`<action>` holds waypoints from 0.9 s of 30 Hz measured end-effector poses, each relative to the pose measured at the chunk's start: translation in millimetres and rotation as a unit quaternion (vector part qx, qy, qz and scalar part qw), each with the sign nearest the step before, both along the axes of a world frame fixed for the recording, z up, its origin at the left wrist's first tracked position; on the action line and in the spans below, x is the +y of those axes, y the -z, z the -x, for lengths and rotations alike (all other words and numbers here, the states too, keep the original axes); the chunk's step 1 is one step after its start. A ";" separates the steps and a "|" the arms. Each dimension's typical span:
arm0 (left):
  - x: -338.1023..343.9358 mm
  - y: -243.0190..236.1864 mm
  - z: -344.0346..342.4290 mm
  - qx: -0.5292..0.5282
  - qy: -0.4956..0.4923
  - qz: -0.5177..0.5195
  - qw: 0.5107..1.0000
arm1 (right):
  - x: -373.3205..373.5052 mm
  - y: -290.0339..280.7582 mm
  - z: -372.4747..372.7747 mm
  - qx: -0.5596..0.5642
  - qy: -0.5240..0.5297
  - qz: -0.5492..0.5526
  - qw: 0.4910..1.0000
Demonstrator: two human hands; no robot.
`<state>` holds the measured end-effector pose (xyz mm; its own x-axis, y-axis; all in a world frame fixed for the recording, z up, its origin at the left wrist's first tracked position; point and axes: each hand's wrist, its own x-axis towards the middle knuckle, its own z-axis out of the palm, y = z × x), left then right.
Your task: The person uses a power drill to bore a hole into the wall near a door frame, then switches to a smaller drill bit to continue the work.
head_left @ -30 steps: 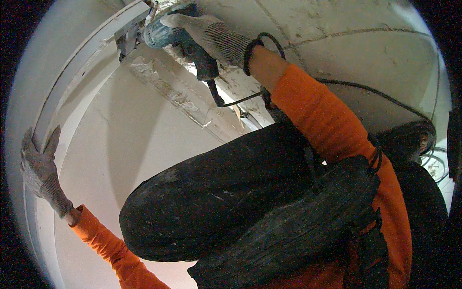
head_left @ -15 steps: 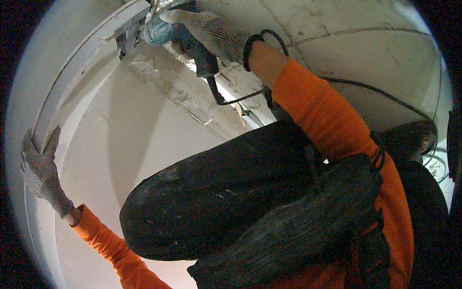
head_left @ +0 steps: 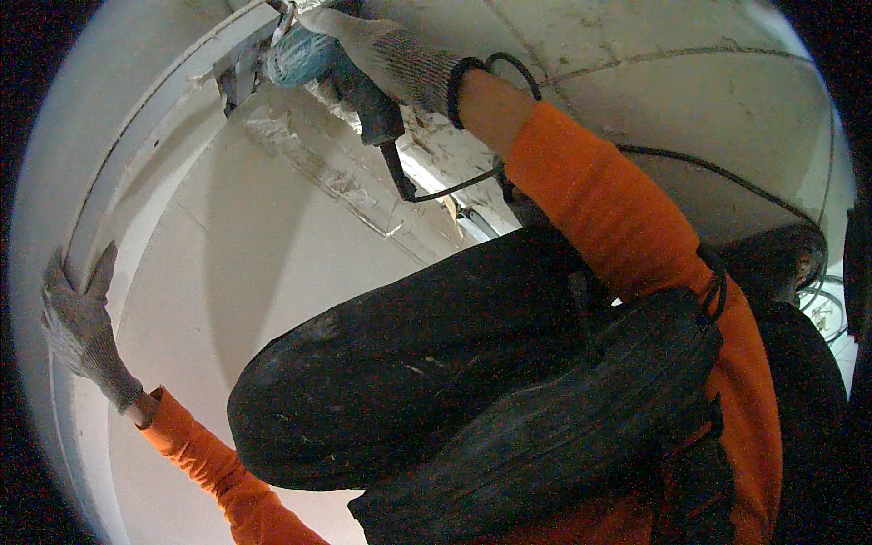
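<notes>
My right hand (head_left: 386,54), in a grey knit glove, is wrapped over a teal and black corded power tool (head_left: 304,59) shaped like a drill. The tool's front is close to the upper end of a long pale rail (head_left: 150,118), beside a metal bracket (head_left: 241,80). From the tool's black handle a cord runs off to the right. At the far left, my gloved left hand (head_left: 82,331) straddles the rail, thumb on one side and fingers on the other. The top of the frame cuts off part of the tool's front.
My bent knee (head_left: 309,400) in dark trousers fills the middle. A smooth pale panel (head_left: 173,300) lies beyond it, next to a dusty ledge (head_left: 327,168) with scraps. The black cable (head_left: 708,163) crosses the dirty, cracked surface (head_left: 636,100) at the right.
My right hand and the power tool have shifted slightly to the left. My left hand stays on the rail almost unmoved.
</notes>
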<state>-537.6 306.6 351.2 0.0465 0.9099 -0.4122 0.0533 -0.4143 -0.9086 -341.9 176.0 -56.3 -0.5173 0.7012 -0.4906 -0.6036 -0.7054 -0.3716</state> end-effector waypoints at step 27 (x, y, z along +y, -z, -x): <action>-12.0 40.1 -47.9 -0.077 -0.041 -0.019 0.996 | 31.2 -3.0 -1.4 -0.058 -0.167 0.092 0.980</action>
